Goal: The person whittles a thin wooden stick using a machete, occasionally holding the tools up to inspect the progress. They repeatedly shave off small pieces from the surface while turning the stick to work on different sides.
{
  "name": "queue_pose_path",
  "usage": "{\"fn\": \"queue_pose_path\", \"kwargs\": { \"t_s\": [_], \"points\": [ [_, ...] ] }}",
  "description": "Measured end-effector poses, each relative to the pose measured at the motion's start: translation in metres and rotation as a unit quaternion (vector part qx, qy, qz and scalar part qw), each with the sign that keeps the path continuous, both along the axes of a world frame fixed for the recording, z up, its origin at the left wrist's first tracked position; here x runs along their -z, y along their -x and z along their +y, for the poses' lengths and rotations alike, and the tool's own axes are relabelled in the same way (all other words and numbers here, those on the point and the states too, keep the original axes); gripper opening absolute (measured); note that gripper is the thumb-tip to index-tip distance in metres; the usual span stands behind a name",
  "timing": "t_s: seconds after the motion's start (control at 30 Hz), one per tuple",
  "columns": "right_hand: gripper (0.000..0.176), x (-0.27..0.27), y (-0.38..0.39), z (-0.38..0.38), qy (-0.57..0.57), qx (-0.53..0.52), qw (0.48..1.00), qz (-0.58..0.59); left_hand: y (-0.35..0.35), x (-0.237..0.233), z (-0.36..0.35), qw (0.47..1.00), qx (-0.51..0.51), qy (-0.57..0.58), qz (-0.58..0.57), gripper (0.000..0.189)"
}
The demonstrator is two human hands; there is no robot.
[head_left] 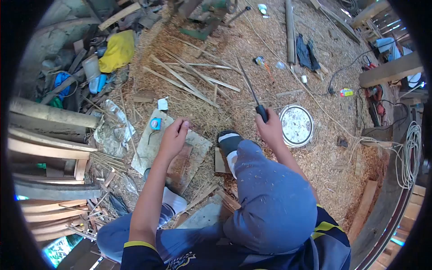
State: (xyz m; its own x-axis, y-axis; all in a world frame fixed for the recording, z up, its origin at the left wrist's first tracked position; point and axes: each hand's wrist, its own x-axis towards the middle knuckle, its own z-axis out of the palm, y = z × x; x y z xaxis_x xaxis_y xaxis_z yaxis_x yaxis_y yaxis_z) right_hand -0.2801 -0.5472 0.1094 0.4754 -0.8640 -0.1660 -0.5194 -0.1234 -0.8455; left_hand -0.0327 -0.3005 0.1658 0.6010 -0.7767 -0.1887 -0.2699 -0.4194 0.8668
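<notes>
My right hand (270, 128) is wrapped round the black handle of a long, narrow-bladed knife (250, 85), its dark blade pointing up and away to the left. My left hand (174, 136) is closed, thumb against the fingers, over a worn pale board (146, 146); whatever it may pinch I cannot tell. Just left of that hand, a blue tape measure (155, 123) lies on the board. A white scrap (162, 104) rests at the board's top edge. Between my hands is my sandalled foot (229, 139), with thin shavings heaped in front of it.
Long wooden strips (184, 78) lie on the sawdust ahead. A round white lid (297, 125) sits right of my right hand. Farther off stand a green machine base (200, 29) and a yellow sack (118, 50). Coiled rope (408, 155) hangs at the right; curved timbers (54, 148) are stacked left.
</notes>
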Motion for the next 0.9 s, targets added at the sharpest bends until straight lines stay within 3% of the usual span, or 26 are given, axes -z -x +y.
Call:
{"fn": "queue_pose_path", "kwargs": {
  "t_s": [0.07,0.17,0.27,0.4,0.47,0.57,0.67,0.7,0.77,0.9],
  "points": [
    [0.034,-0.062,0.006,0.013,0.09,-0.029,0.995,-0.03,0.003,-0.02,0.006,1.0,0.01,0.019,0.008,0.022],
    [0.031,-0.121,0.019,0.029,0.1,-0.057,0.98,-0.164,0.02,-0.06,0.002,0.998,0.026,0.028,0.041,0.024],
    [0.021,-0.164,0.047,0.019,-0.042,-0.174,0.982,-0.055,0.049,-0.105,-0.014,0.991,0.053,0.095,0.076,0.027],
    [0.028,-0.213,0.068,0.027,0.125,-0.195,0.971,-0.055,0.083,-0.14,-0.024,0.973,0.085,0.166,0.138,0.029],
    [0.029,-0.234,0.082,0.026,0.176,-0.229,0.957,0.005,0.101,-0.153,-0.027,0.961,0.091,0.215,0.147,0.029],
    [0.032,-0.247,0.097,0.03,0.19,-0.265,0.945,0.034,0.116,-0.172,-0.027,0.961,0.123,0.212,0.131,0.026],
    [0.037,-0.247,0.106,0.03,0.246,-0.3,0.921,0.029,0.124,-0.176,-0.024,0.978,0.149,0.125,0.08,0.018],
    [0.038,-0.248,0.107,0.03,0.266,-0.307,0.914,0.021,0.129,-0.174,-0.022,0.975,0.148,0.154,0.053,0.017],
    [0.041,-0.251,0.109,0.03,0.285,-0.322,0.903,0.011,0.14,-0.168,-0.017,0.966,0.144,0.213,0.0,0.023],
    [0.044,-0.254,0.106,0.027,0.307,-0.344,0.887,-0.032,0.143,-0.184,-0.019,0.981,0.144,0.13,0.001,0.025]
  ]
}}
